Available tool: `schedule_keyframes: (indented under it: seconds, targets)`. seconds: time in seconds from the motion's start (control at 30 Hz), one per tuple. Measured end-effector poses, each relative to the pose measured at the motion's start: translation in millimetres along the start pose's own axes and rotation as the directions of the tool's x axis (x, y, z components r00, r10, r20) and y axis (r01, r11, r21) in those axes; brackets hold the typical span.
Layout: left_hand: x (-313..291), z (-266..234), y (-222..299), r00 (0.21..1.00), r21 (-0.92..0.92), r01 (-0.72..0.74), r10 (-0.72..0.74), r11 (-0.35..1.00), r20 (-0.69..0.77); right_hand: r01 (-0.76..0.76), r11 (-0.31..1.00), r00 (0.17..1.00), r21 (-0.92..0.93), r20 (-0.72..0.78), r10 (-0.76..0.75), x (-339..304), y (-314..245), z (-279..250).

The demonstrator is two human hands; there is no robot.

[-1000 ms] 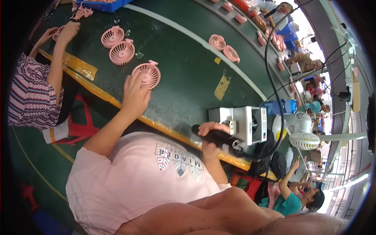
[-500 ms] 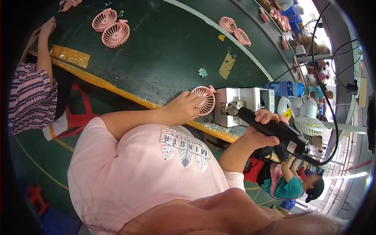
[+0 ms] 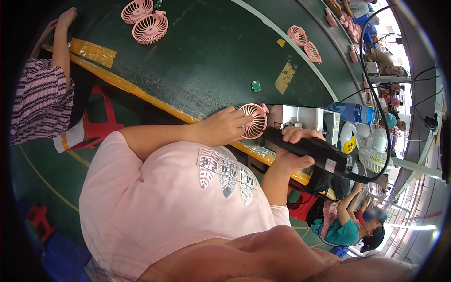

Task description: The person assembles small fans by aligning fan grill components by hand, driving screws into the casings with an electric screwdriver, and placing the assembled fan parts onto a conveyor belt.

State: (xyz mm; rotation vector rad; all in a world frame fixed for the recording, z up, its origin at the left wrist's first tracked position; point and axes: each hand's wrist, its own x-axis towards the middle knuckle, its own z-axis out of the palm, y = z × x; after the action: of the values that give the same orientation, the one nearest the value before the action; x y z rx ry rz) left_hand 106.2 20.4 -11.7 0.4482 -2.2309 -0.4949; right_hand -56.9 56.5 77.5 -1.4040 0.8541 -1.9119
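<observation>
My left hand (image 3: 225, 126) grips a round pink fan housing (image 3: 257, 121) with curved slats at the table's near edge, its fingers over the left side. A small green circuit board (image 3: 256, 86) lies just beyond it, joined by a thin wire. My right hand (image 3: 293, 150) is wrapped round a black electric screwdriver (image 3: 324, 155), tilted with its front end close to the housing's right side. Its tip is too hard to make out. Behind the screwdriver stands a white and grey box (image 3: 307, 115), partly covered by it.
More pink fan housings lie at the far left (image 3: 150, 28) and far right (image 3: 305, 43) of the green table (image 3: 202, 61). A blue container (image 3: 352, 113) and a white fan (image 3: 373, 157) stand right of the box. The screwdriver's black cable (image 3: 390, 141) arcs upward. A co-worker's arm (image 3: 62, 44) rests at left.
The screwdriver has moved left, away from the metal part on the box's front, to the fan housing. My left hand keeps its grip. The whole view has shifted slightly.
</observation>
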Motion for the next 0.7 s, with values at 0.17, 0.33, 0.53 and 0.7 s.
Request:
schedule_keyframes:
  seconds: [0.17,0.33,0.53,0.7]
  targets:
    - [-0.7,2.8,-1.1,1.000,0.014,0.002,-0.001,1.000,-0.008,-0.046,0.994,0.999,-0.096,0.024,0.048,-11.1,8.3,6.2]
    - [-1.0,4.6,-1.1,0.999,0.034,-0.026,0.027,0.999,-0.038,-0.041,0.997,0.998,-0.059,0.035,0.043,-11.1,13.4,4.4]
    - [-1.0,3.5,0.0,0.999,0.022,-0.030,0.031,0.999,-0.028,-0.057,0.998,0.984,-0.039,0.164,0.063,-8.5,15.8,9.2]
    - [-1.0,2.2,1.0,0.999,0.027,-0.027,0.028,0.999,-0.019,-0.041,0.999,0.986,-0.004,0.162,0.041,-11.1,20.1,7.0]
